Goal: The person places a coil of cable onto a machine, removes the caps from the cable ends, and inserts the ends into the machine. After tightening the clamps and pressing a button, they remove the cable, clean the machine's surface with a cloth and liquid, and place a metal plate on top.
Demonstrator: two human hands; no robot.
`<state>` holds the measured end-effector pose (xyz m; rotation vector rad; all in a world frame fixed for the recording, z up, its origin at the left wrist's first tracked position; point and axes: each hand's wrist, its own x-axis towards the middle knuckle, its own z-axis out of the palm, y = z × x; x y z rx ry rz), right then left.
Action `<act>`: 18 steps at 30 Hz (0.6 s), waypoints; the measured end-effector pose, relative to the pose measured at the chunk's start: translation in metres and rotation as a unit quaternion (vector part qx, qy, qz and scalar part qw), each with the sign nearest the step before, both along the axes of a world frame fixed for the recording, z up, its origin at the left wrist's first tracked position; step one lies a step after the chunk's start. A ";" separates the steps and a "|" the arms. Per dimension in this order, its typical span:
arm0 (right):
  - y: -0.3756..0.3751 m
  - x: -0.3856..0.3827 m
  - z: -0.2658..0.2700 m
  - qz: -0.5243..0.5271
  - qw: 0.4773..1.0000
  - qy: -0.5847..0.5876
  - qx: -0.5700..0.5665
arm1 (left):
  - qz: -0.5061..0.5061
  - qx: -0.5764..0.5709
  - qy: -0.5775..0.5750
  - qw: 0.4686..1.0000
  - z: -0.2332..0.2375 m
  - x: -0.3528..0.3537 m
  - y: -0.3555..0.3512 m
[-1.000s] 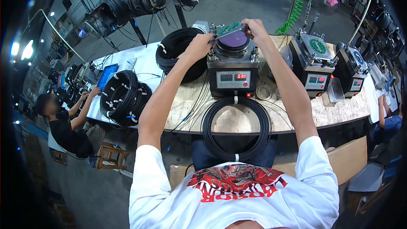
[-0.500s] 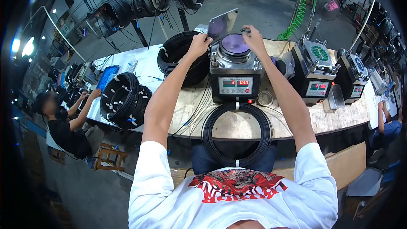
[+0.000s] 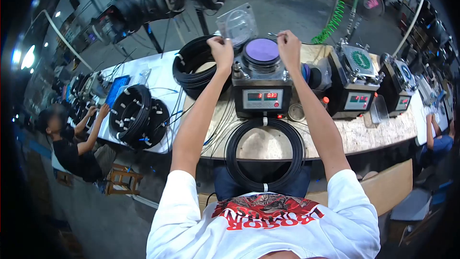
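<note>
My left hand (image 3: pixel 222 52) is closed beside a clear plate (image 3: pixel 238 23), its fingers bent together; what it grips, if anything, is too small to tell. On the other side of the purple disc (image 3: pixel 262 50), my right hand (image 3: pixel 289 45) is pinched near a small dark item (image 3: pixel 272 34), and its contents cannot be made out. The purple disc lies flat on top of a machine (image 3: pixel 263 100) with a lit red display. In front of this machine, a black cable coil (image 3: pixel 230 156) overhangs the table's front edge.
More black coils (image 3: pixel 194 79) stand to the left of the machine. At the right are a second machine (image 3: pixel 352 86) and a third one (image 3: pixel 398 93), with a clear tray (image 3: pixel 379 109) between them. A co-worker (image 3: pixel 72 139) sits at the far left.
The clear plate has turned from edge-on to a more open, face-on angle. My left hand has shifted slightly left, and the purple disc is less covered by my right hand.
</note>
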<state>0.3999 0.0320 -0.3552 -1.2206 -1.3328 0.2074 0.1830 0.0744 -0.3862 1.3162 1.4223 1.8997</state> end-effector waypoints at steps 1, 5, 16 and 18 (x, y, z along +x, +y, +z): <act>0.000 -0.001 -0.001 0.004 1.000 -0.004 0.012 | 0.030 0.017 -0.003 0.999 0.005 0.007 -0.004; 0.014 0.003 -0.018 0.039 0.999 0.029 0.023 | 0.054 0.094 0.169 0.980 0.012 0.021 -0.009; -0.006 0.169 0.015 -0.077 0.996 -0.037 0.006 | -0.019 -0.004 0.234 0.972 0.000 0.017 -0.020; 0.023 0.236 0.021 -0.200 0.975 -0.054 0.078 | -0.016 -0.002 0.231 0.973 -0.001 0.016 -0.022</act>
